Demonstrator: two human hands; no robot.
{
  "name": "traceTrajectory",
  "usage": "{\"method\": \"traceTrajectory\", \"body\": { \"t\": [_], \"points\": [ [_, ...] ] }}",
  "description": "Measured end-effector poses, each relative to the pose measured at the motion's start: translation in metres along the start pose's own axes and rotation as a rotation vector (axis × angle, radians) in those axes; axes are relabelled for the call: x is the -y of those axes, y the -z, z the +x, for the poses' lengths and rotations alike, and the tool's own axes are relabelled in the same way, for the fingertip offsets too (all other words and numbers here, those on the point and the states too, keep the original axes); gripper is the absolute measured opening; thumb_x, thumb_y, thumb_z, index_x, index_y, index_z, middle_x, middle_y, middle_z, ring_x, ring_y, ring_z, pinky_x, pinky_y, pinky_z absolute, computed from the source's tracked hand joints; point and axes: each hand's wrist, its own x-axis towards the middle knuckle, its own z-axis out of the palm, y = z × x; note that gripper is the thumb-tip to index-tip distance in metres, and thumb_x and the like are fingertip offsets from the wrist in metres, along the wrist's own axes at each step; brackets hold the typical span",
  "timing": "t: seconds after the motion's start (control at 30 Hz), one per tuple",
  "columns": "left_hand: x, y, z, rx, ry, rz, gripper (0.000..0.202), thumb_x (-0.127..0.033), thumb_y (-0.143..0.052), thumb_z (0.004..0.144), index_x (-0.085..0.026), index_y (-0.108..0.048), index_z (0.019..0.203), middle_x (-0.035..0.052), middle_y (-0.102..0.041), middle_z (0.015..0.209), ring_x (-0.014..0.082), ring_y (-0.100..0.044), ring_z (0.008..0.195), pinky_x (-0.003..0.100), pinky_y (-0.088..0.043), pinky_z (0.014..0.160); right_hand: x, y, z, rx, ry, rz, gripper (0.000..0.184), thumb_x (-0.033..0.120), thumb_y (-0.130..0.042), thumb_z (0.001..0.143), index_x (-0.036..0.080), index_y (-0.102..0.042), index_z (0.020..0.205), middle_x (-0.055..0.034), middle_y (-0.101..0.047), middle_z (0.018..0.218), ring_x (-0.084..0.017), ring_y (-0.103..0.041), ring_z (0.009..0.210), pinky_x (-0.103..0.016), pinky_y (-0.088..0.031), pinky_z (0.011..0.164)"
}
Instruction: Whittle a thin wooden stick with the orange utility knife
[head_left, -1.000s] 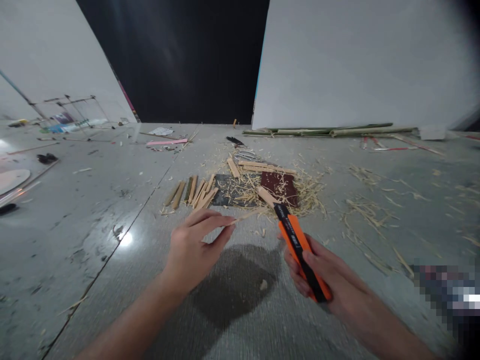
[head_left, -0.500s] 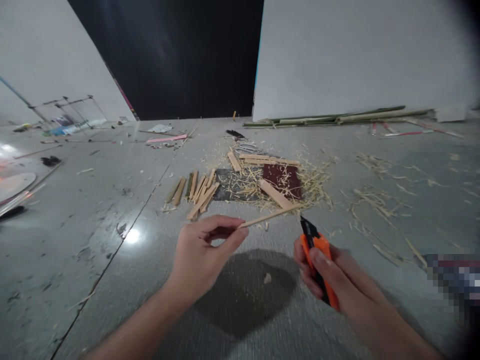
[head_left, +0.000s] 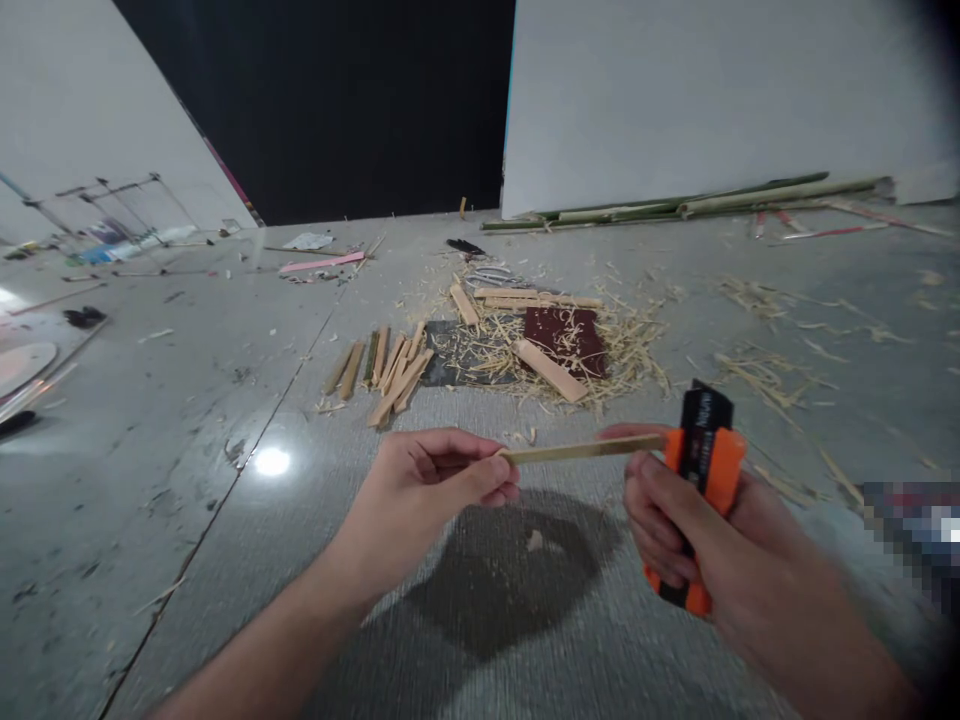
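Left hand (head_left: pixel 435 480), at lower centre of the frame, pinches one end of a thin stick (head_left: pixel 581 452) between thumb and fingers. The stick's long axis runs nearly level across the frame, left to right, rising very slightly toward the right. Its far end points at the right hand (head_left: pixel 701 520) and reaches the top of the knife (head_left: pixel 701 470) there; whether a blade touches it cannot be told.

Right hand, at lower right, is closed around the orange and black knife, held close to upright, black tip up, thumb lying under the stick's right end.

Both hands are held above a grey floor (head_left: pixel 187 420), with their shadow beneath them.

Beyond the hands, at centre frame, lies a heap of shavings (head_left: pixel 622 350) over a dark red sheet (head_left: pixel 562 335) and a grey sheet (head_left: pixel 450 365). A wider slat (head_left: pixel 550 370) rests on the heap, angled down to the right. Just left of it, a row of cut sticks (head_left: pixel 386 370) lies side by side. Long green poles (head_left: pixel 675 203) lie along the white wall (head_left: pixel 712 90) at upper right.
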Motion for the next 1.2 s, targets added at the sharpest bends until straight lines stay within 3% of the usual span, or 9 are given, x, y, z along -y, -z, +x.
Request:
{"method": "traceTrajectory", "body": {
  "t": [0.13, 0.5, 0.93, 1.2],
  "points": [
    [-0.0024, -0.0005, 0.0001, 0.058, 0.056, -0.033, 0.008, -0.025, -0.085, 0.087, -0.017, -0.084, 0.089, 0.0062, -0.084, 0.082, 0.0144, -0.079, 0.073, 0.022, -0.066, 0.070, 0.0016, 0.0000, 0.0007, -0.033, 0.004, 0.025, 0.040, 0.064, -0.078, 0.089, 0.027, -0.062, 0.092, 0.0094, -0.038, 0.052, -0.009, -0.032, 0.044, -0.023, -0.032, 0.041],
    [-0.0027, 0.0000, 0.0000, 0.100, 0.133, -0.077, 0.011, -0.025, -0.083, 0.090, -0.018, -0.081, 0.083, 0.0050, -0.083, 0.081, 0.0120, -0.077, 0.070, 0.021, -0.064, 0.069, 0.0026, 0.0003, -0.0005, -0.057, 0.013, 0.045, 0.035, 0.058, -0.079, 0.090, 0.027, -0.063, 0.090, 0.0085, -0.039, 0.054, -0.009, -0.033, 0.046, -0.025, -0.030, 0.043],
    [-0.0015, 0.0003, 0.0015, 0.114, 0.128, -0.111, 0.021, -0.030, -0.076, 0.097, -0.017, -0.081, 0.081, 0.0047, -0.081, 0.081, 0.0100, -0.074, 0.071, 0.019, -0.059, 0.069, 0.0058, -0.0012, 0.0057, -0.051, -0.061, 0.073, 0.043, 0.065, -0.080, 0.086, 0.026, -0.062, 0.086, 0.0089, -0.038, 0.054, -0.009, -0.031, 0.045, -0.026, -0.030, 0.043],
    [-0.0043, 0.0012, -0.0005, 0.113, 0.114, -0.123, 0.018, -0.031, -0.083, 0.093, -0.016, -0.080, 0.083, 0.0044, -0.080, 0.080, 0.0105, -0.072, 0.071, 0.020, -0.058, 0.070, 0.0062, -0.0031, 0.0002, -0.079, -0.079, 0.081, 0.038, 0.058, -0.080, 0.090, 0.025, -0.061, 0.089, 0.0092, -0.037, 0.057, -0.007, -0.030, 0.047, -0.023, -0.028, 0.044]
  ]
}}
